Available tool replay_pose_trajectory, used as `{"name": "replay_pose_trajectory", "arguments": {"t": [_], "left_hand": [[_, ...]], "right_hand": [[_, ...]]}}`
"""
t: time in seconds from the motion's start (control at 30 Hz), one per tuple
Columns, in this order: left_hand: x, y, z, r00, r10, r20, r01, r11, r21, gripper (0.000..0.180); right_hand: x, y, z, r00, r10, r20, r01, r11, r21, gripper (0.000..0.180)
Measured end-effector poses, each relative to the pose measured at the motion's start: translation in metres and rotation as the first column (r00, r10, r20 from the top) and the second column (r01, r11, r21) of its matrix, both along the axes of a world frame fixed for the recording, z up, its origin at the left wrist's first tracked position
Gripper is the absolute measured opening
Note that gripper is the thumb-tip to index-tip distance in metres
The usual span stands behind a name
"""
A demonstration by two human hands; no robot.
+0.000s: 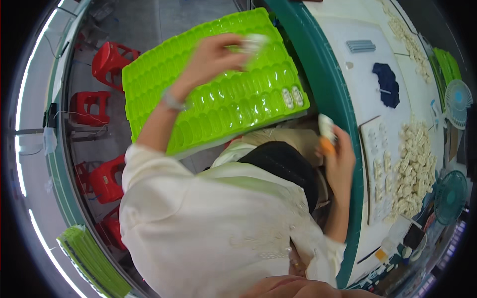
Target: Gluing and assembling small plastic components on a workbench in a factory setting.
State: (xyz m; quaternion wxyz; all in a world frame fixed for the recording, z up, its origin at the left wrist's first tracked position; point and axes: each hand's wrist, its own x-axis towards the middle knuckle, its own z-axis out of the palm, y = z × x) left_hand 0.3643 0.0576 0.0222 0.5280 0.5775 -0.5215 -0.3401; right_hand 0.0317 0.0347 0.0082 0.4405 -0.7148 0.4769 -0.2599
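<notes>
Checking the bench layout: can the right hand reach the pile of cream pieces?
Probably yes: the right hand seems to have an open way over the board to the pile, though it holds a white piece.

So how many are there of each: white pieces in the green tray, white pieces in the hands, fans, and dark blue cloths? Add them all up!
White pieces in green tray: 2
Blurred white piece in left hand: 1
White piece in right hand: 1
Fans: 2
Dark blue cloth: 1
Total: 7
</notes>
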Motion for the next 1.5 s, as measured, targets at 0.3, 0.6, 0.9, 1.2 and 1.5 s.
{"name": "replay_pose_trajectory", "arguments": {"t": [0.3,0.6,0.9,1.2,1.5], "left_hand": [[0.030,0.248,-0.039,0.639,0.754,0.149,-0.676,0.460,0.575,0.028],[0.004,0.266,-0.066,0.438,0.463,0.770,-0.899,0.211,0.385,0.028],[0.020,0.247,-0.116,0.250,0.134,0.959,-0.925,0.324,0.196,0.034],[-0.034,0.060,-0.036,0.729,0.184,0.659,-0.334,0.937,0.107,0.029],[-0.288,-0.123,0.015,0.413,-0.536,0.737,0.895,0.389,-0.218,0.027]], "right_hand": [[0.102,-0.053,-0.096,0.798,0.287,-0.530,-0.439,0.880,-0.183,0.031],[0.106,-0.045,-0.102,0.765,0.108,-0.635,-0.413,0.839,-0.355,0.033],[0.014,-0.017,-0.054,0.959,0.036,-0.282,-0.099,0.972,-0.215,0.023],[-0.185,0.035,0.030,0.619,-0.783,-0.067,0.706,0.592,-0.390,0.023],[-0.256,0.048,0.027,0.695,-0.634,-0.338,0.454,0.752,-0.478,0.041]]}}
